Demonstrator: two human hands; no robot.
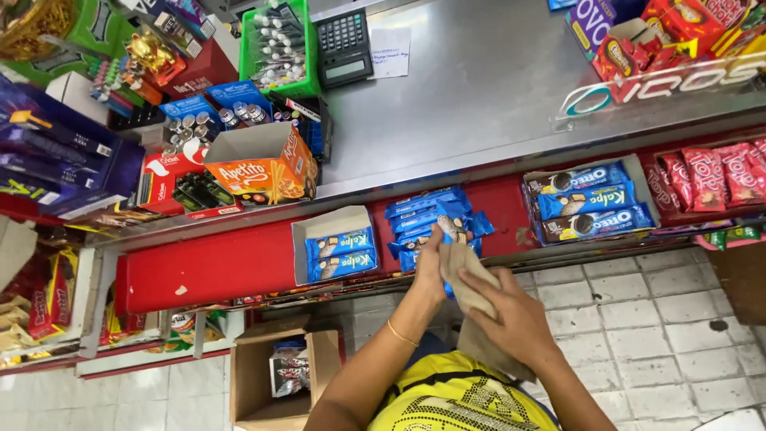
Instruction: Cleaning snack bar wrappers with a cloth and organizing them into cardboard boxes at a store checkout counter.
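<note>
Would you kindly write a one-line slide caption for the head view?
Left hand holds a blue biscuit packet over the red shelf while right hand wipes it with a beige cloth.

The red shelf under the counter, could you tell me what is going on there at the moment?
A person in a yellow top stands at a shop counter, seen from above. The left hand holds a blue biscuit packet over the loose pile of blue packets on the red shelf. The right hand presses a brownish cloth against that packet. Beside the pile an open carton holds two more blue packets, and a cardboard box stands on the tiled floor below.
</note>
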